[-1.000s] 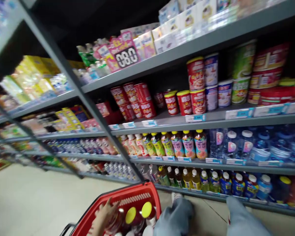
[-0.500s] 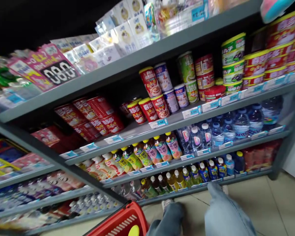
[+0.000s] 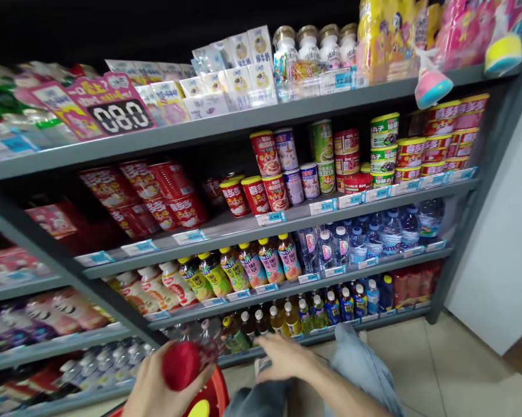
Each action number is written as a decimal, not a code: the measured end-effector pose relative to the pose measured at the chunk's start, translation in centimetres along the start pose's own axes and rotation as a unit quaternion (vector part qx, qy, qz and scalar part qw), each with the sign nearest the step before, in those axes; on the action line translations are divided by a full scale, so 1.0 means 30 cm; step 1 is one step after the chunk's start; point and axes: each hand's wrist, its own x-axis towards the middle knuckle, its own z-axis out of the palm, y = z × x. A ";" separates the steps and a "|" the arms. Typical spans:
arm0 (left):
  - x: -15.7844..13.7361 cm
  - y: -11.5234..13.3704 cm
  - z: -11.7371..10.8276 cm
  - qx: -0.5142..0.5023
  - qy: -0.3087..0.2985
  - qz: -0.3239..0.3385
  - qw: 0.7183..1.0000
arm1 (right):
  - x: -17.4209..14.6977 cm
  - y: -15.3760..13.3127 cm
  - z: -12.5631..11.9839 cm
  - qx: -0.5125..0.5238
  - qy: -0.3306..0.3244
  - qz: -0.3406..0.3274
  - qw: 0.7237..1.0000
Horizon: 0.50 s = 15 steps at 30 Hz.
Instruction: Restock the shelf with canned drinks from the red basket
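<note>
Evidently, the red-capped container was at near left, gripped in the left hand, while the right hand was open near it, fingers spread, with nothing visible in it. Its clear part was blurred, but it looked stiff and smooth, probably fairly heavy if full and a little slippery; a wrap around the body would likely hold better than the cap alone. The red basket, with a yellow lid in it, crowded the near side; jeans-clad legs stood right, and a shelf unit blocked the far side.
</note>
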 end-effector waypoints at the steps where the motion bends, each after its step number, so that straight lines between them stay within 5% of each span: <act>1: 0.010 0.086 0.017 -0.039 -0.013 0.021 0.999 | 0.006 -0.005 -0.032 0.062 0.018 -0.003 0.998; 4: 0.045 0.344 0.077 -0.148 -0.095 0.102 0.979 | 0.005 -0.029 -0.102 0.293 0.086 -0.065 0.950; 8: 0.094 0.610 0.162 -0.235 -0.131 0.200 0.942 | -0.023 -0.052 -0.136 0.439 0.183 -0.103 0.873; 12: 0.130 0.722 0.270 -0.343 -0.126 0.195 0.910 | -0.087 -0.046 -0.209 0.507 0.237 -0.096 0.823; 15: 0.132 0.710 0.358 -0.454 -0.133 0.147 0.869 | -0.144 -0.032 -0.274 0.531 0.151 -0.061 0.832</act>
